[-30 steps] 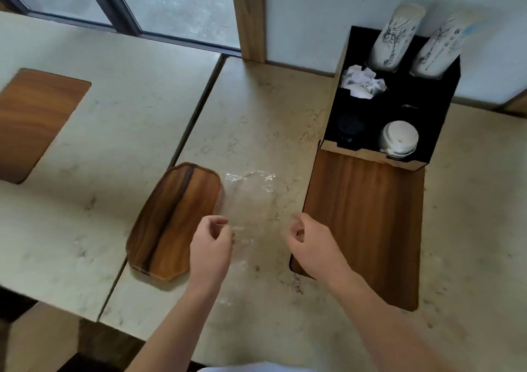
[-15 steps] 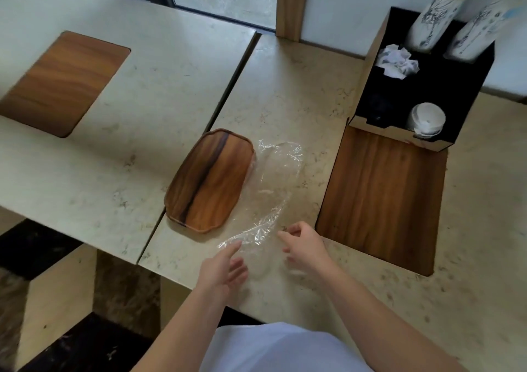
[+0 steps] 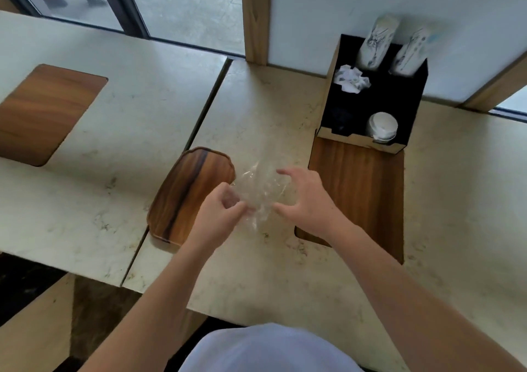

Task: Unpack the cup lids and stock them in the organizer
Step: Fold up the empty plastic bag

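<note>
Two bare hands gather a crumpled clear plastic wrapper (image 3: pixel 261 190) above a pale marble surface (image 3: pixel 256 271): left hand (image 3: pixel 221 214) pinching it, right hand (image 3: pixel 306 197) cupped around it. A wooden tray (image 3: pixel 189 194) lies beside; a black organizer (image 3: pixel 373 97) holds white lids (image 3: pixel 382 126).

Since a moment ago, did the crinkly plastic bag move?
Yes. The plastic bag was lying spread flat beside the wooden tray; now both hands, left hand and right hand, bunch it up, lifted beside the tray's right edge.
</note>
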{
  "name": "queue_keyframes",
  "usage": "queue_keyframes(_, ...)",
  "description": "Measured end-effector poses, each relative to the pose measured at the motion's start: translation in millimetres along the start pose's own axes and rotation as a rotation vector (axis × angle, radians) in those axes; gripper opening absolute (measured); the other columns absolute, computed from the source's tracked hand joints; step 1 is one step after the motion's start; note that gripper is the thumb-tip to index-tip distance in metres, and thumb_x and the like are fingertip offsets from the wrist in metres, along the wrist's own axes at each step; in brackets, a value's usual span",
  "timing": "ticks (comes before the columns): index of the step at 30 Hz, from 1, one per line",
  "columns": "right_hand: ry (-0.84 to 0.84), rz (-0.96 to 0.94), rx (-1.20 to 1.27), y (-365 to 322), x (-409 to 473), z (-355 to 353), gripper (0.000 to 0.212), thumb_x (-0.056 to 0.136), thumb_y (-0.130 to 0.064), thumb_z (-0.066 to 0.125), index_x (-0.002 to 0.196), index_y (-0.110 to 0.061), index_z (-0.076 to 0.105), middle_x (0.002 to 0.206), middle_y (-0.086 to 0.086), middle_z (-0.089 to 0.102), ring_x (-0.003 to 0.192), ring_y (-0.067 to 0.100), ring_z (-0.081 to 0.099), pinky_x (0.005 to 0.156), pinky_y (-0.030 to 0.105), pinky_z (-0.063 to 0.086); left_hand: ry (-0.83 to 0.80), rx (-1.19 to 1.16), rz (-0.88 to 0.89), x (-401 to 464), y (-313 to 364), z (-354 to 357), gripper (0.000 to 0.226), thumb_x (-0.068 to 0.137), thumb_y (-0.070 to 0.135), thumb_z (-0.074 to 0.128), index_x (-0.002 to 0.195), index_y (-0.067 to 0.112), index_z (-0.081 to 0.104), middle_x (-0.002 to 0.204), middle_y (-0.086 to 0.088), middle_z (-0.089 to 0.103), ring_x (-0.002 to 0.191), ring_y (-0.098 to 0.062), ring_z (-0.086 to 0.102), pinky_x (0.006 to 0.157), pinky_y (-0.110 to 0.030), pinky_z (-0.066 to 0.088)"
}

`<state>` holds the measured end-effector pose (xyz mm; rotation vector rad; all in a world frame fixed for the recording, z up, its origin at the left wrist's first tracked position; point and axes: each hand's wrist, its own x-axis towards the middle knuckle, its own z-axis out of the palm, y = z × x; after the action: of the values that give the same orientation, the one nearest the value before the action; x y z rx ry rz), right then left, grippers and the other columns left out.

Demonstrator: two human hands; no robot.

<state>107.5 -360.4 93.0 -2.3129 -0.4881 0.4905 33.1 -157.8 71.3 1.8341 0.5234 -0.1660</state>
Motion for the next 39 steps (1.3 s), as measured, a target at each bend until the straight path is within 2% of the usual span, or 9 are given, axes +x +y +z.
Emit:
queue_keyframes(5,-0.086,-0.121,-0.207,-16,13,-55,0.101,0.075,-0.045,0.08,0.157,-0.044,0.022,0.168,-0.008,0.018,0.154,0.019,0.009,0.119,0.058,0.015,-0.461,0.224,0.22,16,62,-12,0.011,0.081,0.039,0.069,0.092,0.038,0.069,0.087,0.004,0.08,0.088,-0.012,0.076,0.089,-0.039,0.057)
queue_keyframes(8,-0.259,-0.043,-0.227,-8,16,-77,0.058,0.08,-0.038,0.078,0.134,-0.048,0.057,0.16,-0.01,0.039,0.15,0.018,0.027,0.119,0.055,0.02,-0.546,0.186,0.308,25,92,-13,0.013,0.097,0.021,0.068,0.094,0.03,0.077,0.085,0.003,0.079,0.084,-0.012,0.075,0.076,-0.019,0.055)
queue_keyframes(10,-0.316,0.022,-0.105,4,12,-85,0.021,0.085,-0.038,0.077,0.105,-0.041,0.074,0.127,-0.013,0.069,0.124,0.012,0.061,0.11,0.046,0.044,-0.541,0.128,0.316,31,104,-10,0.014,0.1,0.021,0.068,0.095,0.024,0.08,0.089,0.002,0.081,0.084,-0.01,0.076,0.07,-0.014,0.054)
queue_keyframes(12,-0.28,0.061,0.068,16,3,-89,0.008,0.088,-0.041,0.075,0.094,-0.035,0.078,0.096,-0.016,0.076,0.095,0.002,0.07,0.097,0.036,0.053,-0.523,0.072,0.304,39,108,-5,0.015,0.1,0.027,0.068,0.102,0.019,0.08,0.097,-0.002,0.082,0.092,-0.015,0.077,0.074,-0.017,0.058)
queue_keyframes(17,-0.104,0.162,0.328,51,-19,-89,0.014,0.094,-0.037,0.07,0.093,-0.024,0.074,0.093,0.001,0.079,0.089,0.031,0.073,0.097,0.052,0.056,-0.599,-0.079,0.142,53,92,21,0.033,0.086,0.041,0.079,0.111,0.02,0.077,0.112,-0.01,0.08,0.106,-0.027,0.076,0.087,-0.033,0.063)
queue_keyframes(25,0.058,0.378,0.615,111,-43,-69,0.016,0.095,-0.024,0.07,0.097,-0.008,0.069,0.08,0.001,0.078,0.069,0.011,0.073,0.07,0.021,0.059,-0.508,-0.376,-0.12,77,66,91,0.006,0.083,0.018,0.076,0.081,0.013,0.08,0.095,-0.015,0.078,0.09,-0.028,0.077,0.084,-0.04,0.065)
queue_keyframes(31,0.084,0.525,0.745,144,-51,-54,0.013,0.091,-0.02,0.075,0.098,-0.01,0.071,0.085,0.002,0.078,0.076,0.011,0.075,0.072,0.023,0.061,-0.358,-0.549,-0.341,93,59,134,0.012,0.103,0.019,0.06,0.098,0.01,0.066,0.078,-0.007,0.069,0.068,-0.02,0.072,0.06,-0.034,0.061)
queue_keyframes(36,0.055,0.493,0.815,154,-45,-57,0.045,0.087,-0.051,0.073,0.116,-0.017,0.066,0.105,0.0,0.076,0.098,0.016,0.075,0.088,0.034,0.059,-0.446,-0.408,-0.278,95,57,160,0.023,0.104,0.029,0.061,0.11,0.008,0.067,0.079,-0.004,0.073,0.069,-0.019,0.069,0.064,-0.034,0.063)
queue_keyframes(39,0.198,0.508,1.019,162,-32,-66,0.037,0.093,-0.041,0.07,0.113,-0.009,0.067,0.1,0.006,0.071,0.095,0.022,0.07,0.097,0.041,0.057,-0.581,-0.348,-0.246,95,56,170,0.045,0.09,0.037,0.076,0.12,0.005,0.064,0.089,-0.006,0.078,0.076,-0.022,0.073,0.075,-0.035,0.064)
